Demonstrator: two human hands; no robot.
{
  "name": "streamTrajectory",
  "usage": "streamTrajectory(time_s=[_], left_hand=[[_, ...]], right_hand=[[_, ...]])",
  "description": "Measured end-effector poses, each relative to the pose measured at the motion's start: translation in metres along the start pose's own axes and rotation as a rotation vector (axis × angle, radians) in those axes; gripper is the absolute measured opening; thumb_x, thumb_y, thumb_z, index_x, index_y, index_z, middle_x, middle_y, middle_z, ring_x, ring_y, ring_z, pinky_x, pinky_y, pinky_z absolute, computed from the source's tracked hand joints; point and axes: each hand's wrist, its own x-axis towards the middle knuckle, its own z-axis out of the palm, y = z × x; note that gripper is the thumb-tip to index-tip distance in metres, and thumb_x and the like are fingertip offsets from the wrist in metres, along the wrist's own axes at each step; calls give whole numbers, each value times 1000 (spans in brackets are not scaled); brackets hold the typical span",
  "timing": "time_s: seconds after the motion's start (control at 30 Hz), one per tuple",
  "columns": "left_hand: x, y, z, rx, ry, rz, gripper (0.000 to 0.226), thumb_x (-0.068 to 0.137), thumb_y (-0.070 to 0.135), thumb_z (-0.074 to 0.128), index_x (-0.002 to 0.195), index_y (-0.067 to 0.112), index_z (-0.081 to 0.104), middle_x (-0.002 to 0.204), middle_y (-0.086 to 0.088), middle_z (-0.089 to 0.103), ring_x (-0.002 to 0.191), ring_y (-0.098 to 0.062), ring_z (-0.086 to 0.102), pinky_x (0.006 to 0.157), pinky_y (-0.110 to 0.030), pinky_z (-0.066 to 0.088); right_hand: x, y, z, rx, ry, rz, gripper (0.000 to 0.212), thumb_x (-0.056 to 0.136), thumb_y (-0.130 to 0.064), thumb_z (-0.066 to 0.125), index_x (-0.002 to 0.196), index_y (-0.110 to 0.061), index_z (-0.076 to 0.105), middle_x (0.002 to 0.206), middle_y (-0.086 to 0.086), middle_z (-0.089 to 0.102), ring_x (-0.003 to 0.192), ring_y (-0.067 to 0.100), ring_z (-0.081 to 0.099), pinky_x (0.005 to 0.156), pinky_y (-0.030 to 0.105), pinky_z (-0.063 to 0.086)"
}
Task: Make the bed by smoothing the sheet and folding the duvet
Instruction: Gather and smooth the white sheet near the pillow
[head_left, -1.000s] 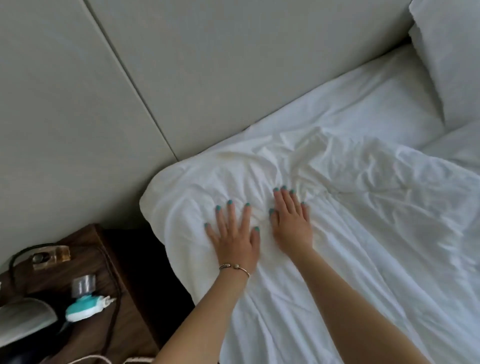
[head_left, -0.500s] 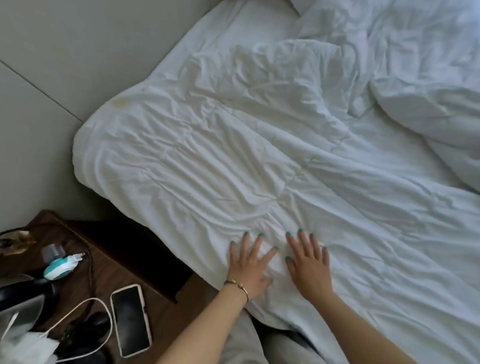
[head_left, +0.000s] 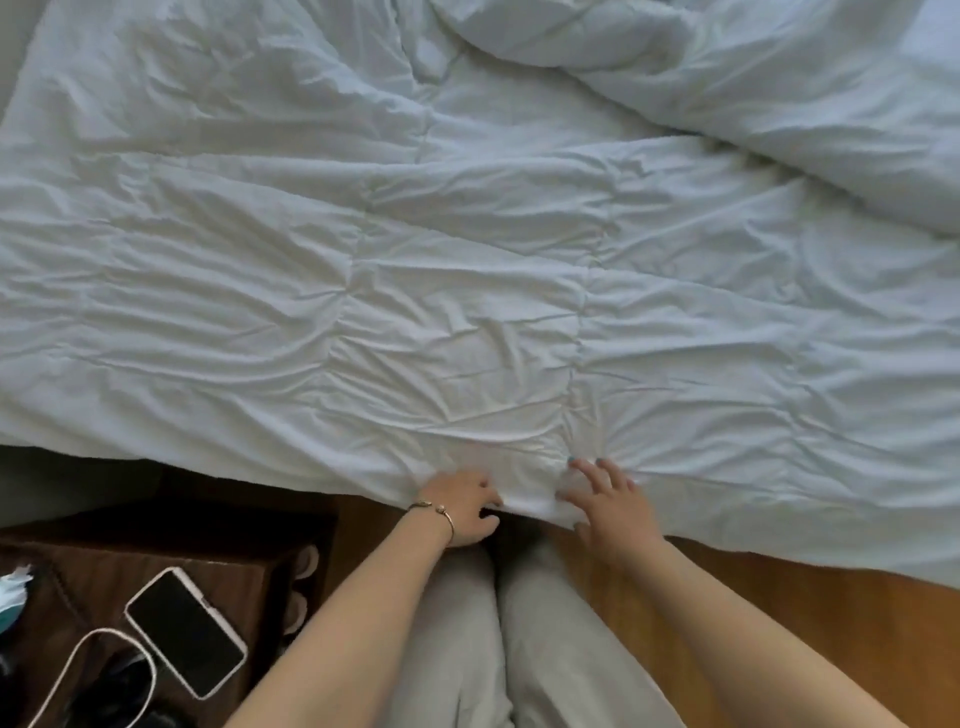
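Head view: we see the white duvet (head_left: 467, 291) spread wrinkled across the bed, filling the frame from nine to three o'clock with its long axis running left to right, its near edge hanging at six o'clock right by our legs. Our left hand (head_left: 460, 506) curls its fingers round that near edge while our right hand (head_left: 608, 501) lies beside it with fingers spread flat on the cloth. Both sit equally near the hem, so any fold, we judge, must travel away toward twelve o'clock, where the bunched part lies.

Gold bangle (head_left: 435, 512) (teal nails), grey trousers (head_left: 519, 649)
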Motion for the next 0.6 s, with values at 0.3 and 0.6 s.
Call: streamTrajectory(time_s=[0.3, 0.6], left_hand=[[-20, 11, -4, -147, -269, -116, 44, 91, 42, 48, 133, 30, 56, 144, -1, 45, 127, -22, 47, 100, -31, 41], [-18, 107, 3, -145, -217, -19, 44, 94, 39, 44, 134, 21, 50, 137, -4, 53, 121, -24, 53, 100, -34, 43]], right_hand=[[-39, -5, 3, 483, -190, 337, 43, 93, -27, 52, 135, -29, 50, 144, 0, 42, 128, 21, 45, 103, 35, 41], [-120, 16, 55, 1128, -232, 566, 44, 89, -32, 65, 128, -12, 58, 116, 5, 63, 103, 20, 63, 93, 36, 54]])
